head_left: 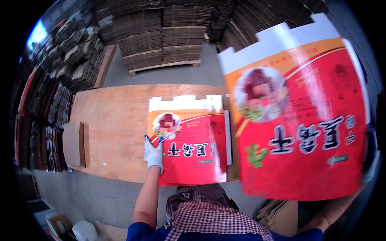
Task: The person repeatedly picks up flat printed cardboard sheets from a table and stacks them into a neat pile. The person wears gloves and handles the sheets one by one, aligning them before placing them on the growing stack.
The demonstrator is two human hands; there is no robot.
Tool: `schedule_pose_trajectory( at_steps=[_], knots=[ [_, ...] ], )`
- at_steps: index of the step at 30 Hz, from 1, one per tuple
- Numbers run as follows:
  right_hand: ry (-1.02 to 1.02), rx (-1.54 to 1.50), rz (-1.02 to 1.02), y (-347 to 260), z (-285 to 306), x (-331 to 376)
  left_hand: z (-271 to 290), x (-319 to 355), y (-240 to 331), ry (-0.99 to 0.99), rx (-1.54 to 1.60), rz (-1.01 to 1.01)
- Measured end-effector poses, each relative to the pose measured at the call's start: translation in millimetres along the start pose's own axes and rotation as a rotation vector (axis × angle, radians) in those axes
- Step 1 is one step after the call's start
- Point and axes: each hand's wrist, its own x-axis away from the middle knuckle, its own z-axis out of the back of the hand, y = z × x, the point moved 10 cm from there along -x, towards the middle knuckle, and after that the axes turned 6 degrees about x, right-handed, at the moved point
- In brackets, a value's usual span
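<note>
Glove of the right hand shows only as a pale patch behind the raised sheet; its fingers are hidden, so I cannot tell how it grips. That sheet hangs in the air on the right, slightly blurred, covering the table's right end. The lower sheet lies on the table; whether it is one or several cannot be told. Both are glossy red board with orange bands and notched white top flaps. The left hand, in a white glove with blue fingertips, is open, thumb and finger spread at the lower sheet's left edge. That sheet reaches the table's front edge, near the checked apron. Plywood stretches leftward to a brown block. Beyond, stacks of flat cardboard run out of view.
</note>
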Motion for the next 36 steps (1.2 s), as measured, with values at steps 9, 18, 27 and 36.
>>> schedule_pose_trajectory(
  at_steps=[9, 18, 27, 36],
  knots=[
    [-0.524, -1.208, -0.837, 26.3, -512.1, 255.2, 3.4, -2.2, -2.0, -0.113, 0.253, 0.085],
    [-0.516, -1.101, -0.834, -27.7, -537.5, 284.5, 10.1, -2.5, 13.4, 0.180, -0.263, -0.328],
    [-0.554, -0.388, -0.462, -35.1, -476.8, 245.6, -120.1, 83.7, 208.5, -0.224, -0.360, -0.858],
    [-0.504, -0.913, -0.884, 88.3, -477.4, 226.6, -129.3, 81.9, 206.5, -0.242, -0.417, -0.844]
  ],
)
